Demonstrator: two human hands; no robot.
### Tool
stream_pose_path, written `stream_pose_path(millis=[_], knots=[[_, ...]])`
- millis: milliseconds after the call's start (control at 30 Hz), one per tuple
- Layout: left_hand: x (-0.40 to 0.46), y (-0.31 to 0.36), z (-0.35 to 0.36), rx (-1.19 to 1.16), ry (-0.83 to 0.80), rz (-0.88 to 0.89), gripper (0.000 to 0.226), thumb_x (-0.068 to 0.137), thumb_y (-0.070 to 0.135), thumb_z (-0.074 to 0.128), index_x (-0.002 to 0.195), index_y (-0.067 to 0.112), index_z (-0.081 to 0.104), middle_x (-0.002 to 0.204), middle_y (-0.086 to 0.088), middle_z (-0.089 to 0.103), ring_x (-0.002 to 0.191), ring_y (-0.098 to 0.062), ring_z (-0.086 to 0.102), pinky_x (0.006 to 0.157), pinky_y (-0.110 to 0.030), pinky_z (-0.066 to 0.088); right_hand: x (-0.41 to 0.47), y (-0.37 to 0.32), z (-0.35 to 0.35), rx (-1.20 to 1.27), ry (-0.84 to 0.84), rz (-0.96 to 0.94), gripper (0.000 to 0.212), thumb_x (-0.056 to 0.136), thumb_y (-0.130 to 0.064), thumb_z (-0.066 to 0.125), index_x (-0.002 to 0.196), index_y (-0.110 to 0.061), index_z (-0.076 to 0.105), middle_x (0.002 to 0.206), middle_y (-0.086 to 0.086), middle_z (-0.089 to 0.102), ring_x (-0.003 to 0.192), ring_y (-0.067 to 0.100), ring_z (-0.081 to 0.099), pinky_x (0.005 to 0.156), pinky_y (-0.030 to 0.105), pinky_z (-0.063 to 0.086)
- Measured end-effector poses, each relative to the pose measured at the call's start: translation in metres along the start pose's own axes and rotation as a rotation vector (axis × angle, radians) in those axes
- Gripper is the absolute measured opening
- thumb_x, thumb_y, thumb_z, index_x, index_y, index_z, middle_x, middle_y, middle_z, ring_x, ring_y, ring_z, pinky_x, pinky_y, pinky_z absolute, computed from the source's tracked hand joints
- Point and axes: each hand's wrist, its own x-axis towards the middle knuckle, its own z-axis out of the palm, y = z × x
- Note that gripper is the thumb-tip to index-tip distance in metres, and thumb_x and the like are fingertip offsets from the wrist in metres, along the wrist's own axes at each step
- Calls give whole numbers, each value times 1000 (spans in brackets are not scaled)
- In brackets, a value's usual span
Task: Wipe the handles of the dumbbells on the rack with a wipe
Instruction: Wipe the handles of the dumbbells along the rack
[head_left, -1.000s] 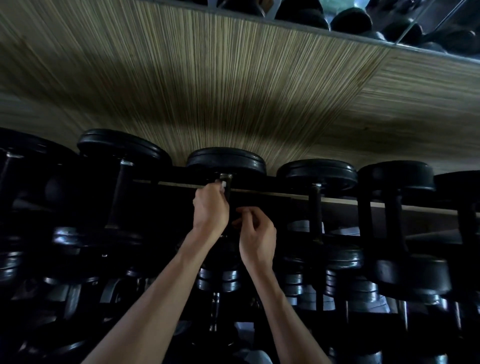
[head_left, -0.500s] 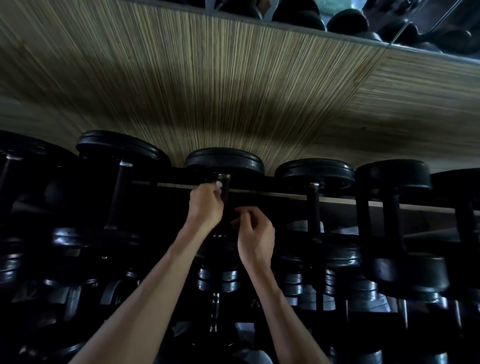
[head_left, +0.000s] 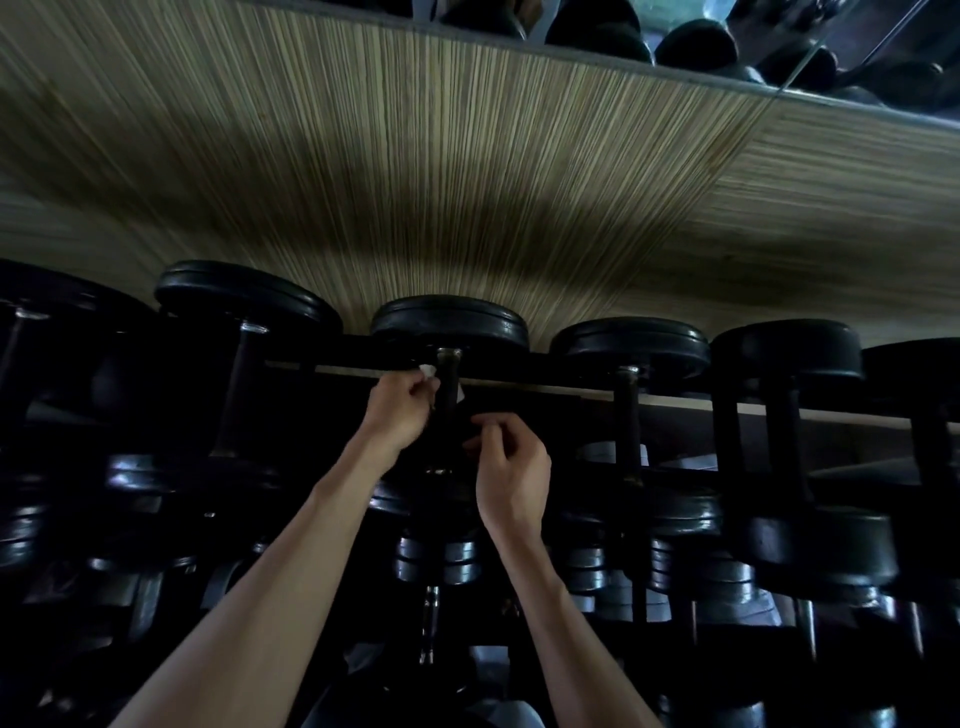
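We keep the left hand (head_left: 397, 410) pinching the wipe (head_left: 427, 372) against the handle (head_left: 448, 389), beside which the right hand (head_left: 511, 467), fingers curled, holds nothing we can see.

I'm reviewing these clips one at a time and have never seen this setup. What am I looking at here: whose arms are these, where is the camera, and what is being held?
There is no machine. A person wears a wide-angle camera on the head, so you look forward and down along their two bare arms. In front is a dark rack of black dumbbells, with a striped floor beyond it. The left hand holds a small white wipe against the top of the handle of the middle dumbbell. The right hand is lower down, beside the same handle, fingers curled; the dim light hides whether it holds anything. More dumbbells sit on lower shelves.
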Motion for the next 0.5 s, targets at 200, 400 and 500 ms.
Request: stream_pose_path(millis=[200,400,500], knots=[[-28,2,4,153,39,99,25,101,9,48,110,11,71,99,2,68,81,-5,62,63,-4,43,0,3,1,20,13,-3,23,100,-22,50,93,-28,72,74,-10,72,51,7,61,48,23,44],[-13,1,0,37,-15,26,30,99,4,47,89,13,74,80,0,68,76,-21,61,65,-24,47,0,2,1,22,12,-8,24,99,-20,50,92,-27,72,74,-9,72,53,7,61,49,22,43],[-13,-1,-2,104,1,44,32,98,6,48,77,13,71,72,1,65,65,-17,60,56,-24,42,-1,3,0,22,10,-6,24,99,-21,50,93,-27,72,75,-11,73,51,7,60,47,24,43]])
